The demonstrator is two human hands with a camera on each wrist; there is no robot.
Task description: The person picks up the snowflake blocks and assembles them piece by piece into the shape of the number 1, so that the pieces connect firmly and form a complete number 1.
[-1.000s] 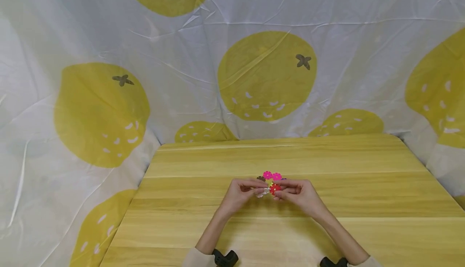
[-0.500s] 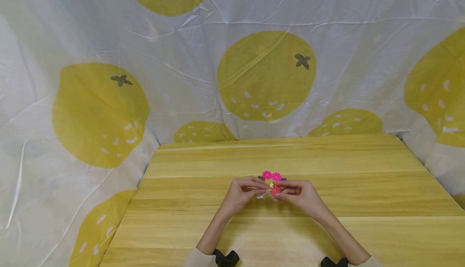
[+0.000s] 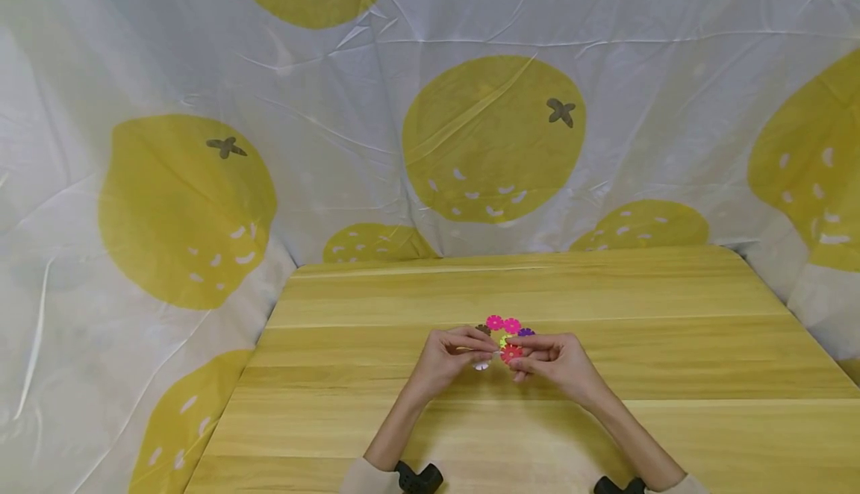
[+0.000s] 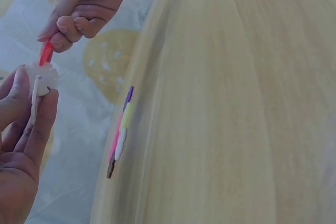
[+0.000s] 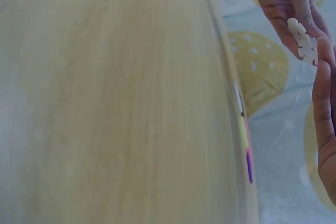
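Over the table, my left hand (image 3: 453,356) pinches white notched snowflake discs (image 4: 43,78); one faces the left wrist view and another stands edge-on against it. A red notched disc (image 3: 511,354) is pinched between thumb and fingers of my right hand (image 3: 558,363). In the left wrist view the red disc, seen edge-on, meets the rim of the white disc; whether the slots interlock, I cannot tell. From the right wrist the white discs (image 5: 304,43) show between both hands, while the red one is hidden.
Beyond the hands, a flat cluster of discs lies on the wooden table (image 3: 336,419): brown (image 3: 483,329), two pink (image 3: 495,322), purple (image 3: 526,333), yellow (image 3: 505,341) and white. A lemon-print cloth (image 3: 349,143) hangs behind the table's far edge.
The red disc has shifted slightly right and toward me in my right hand, and its face looks lighter. More of the purple disc shows. My left hand has hardly moved.
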